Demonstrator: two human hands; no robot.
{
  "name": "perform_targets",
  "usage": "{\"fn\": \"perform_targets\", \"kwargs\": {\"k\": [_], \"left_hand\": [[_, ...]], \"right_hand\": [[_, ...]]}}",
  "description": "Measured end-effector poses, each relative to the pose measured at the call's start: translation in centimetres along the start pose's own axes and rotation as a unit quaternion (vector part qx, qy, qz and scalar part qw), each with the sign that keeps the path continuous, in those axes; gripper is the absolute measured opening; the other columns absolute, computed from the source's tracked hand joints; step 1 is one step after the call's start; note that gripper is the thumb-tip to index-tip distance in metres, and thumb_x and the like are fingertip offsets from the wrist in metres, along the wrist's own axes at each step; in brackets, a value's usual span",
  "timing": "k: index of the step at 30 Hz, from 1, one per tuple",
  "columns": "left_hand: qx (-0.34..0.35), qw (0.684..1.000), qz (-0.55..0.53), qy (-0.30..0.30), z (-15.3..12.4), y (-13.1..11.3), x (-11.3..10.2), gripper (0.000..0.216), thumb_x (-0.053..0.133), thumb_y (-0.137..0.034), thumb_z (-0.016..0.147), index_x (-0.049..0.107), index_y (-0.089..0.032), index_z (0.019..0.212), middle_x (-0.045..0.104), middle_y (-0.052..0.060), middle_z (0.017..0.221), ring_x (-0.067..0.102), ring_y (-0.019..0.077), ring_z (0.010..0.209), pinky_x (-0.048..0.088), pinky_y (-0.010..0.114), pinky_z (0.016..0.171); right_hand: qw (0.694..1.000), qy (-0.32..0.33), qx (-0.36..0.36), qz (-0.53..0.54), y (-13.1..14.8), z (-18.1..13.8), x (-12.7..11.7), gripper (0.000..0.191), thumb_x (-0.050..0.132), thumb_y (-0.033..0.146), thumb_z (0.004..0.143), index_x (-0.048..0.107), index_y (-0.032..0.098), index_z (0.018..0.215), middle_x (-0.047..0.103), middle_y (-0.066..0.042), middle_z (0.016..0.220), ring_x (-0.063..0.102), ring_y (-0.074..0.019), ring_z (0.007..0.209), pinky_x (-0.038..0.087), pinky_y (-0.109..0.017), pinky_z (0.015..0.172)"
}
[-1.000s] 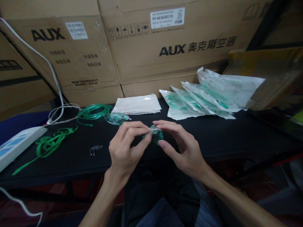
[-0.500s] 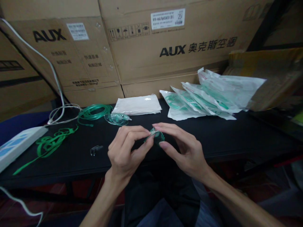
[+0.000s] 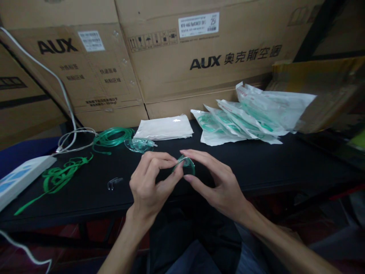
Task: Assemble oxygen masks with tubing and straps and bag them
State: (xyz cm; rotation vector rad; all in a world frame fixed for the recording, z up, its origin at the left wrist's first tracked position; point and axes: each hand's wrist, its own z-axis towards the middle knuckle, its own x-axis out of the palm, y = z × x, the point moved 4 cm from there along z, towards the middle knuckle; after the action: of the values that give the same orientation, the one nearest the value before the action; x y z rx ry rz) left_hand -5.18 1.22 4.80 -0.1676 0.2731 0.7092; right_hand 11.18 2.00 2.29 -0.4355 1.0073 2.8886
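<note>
Head view: left hand pinches the green piece, right hand curved around it

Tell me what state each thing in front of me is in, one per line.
Left hand: pinching green piece
Right hand: curved beside green piece, contact unclear
Green piece: held, see-through
Green tubing: coiled
Green strap: bunched, one end trailing
Small clear part: lying untouched
White stack: lying flat
Pouches: overlapping; whether sealed, unclear
Power strip: on or off, unclear
White cable: partly looped
Cartons: standing upright
</note>
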Motion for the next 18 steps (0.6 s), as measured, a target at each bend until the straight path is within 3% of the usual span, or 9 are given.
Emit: {"fn": "perform_targets", "kwargs": {"k": [7, 18], "left_hand": [[-0.002, 1.000, 0.004, 0.027, 0.1, -0.4, 0.3, 0.031, 0.076, -0.007, 0.083, 0.063, -0.018, 0.110, 0.075, 0.005, 0.101, 0.072, 0.0187, 0.094, 0.058, 0.033, 0.086], [-0.018, 0.999, 0.016, 0.045, -0.1, -0.6, 0.5, 0.022, 0.070, -0.005, 0.087, 0.066, -0.018, 0.105, 0.075, 0.005, 0.099, 0.072, 0.0178, 0.093, 0.059, 0.032, 0.088]], "right_hand": [[0.999, -0.049, 0.006, 0.001, -0.3, -0.2, 0.6, 0.043, 0.067, 0.009, 0.089, 0.054, 0.026, 0.126, 0.070, -0.006, 0.130, 0.068, -0.0190, 0.120, 0.055, -0.035, 0.105], [0.974, -0.175, -0.011, -0.143, 0.4, 0.3, 2.5, 0.024, 0.057, 0.010, 0.096, 0.068, 0.024, 0.112, 0.079, -0.008, 0.109, 0.076, -0.0213, 0.102, 0.061, -0.036, 0.093]]}}
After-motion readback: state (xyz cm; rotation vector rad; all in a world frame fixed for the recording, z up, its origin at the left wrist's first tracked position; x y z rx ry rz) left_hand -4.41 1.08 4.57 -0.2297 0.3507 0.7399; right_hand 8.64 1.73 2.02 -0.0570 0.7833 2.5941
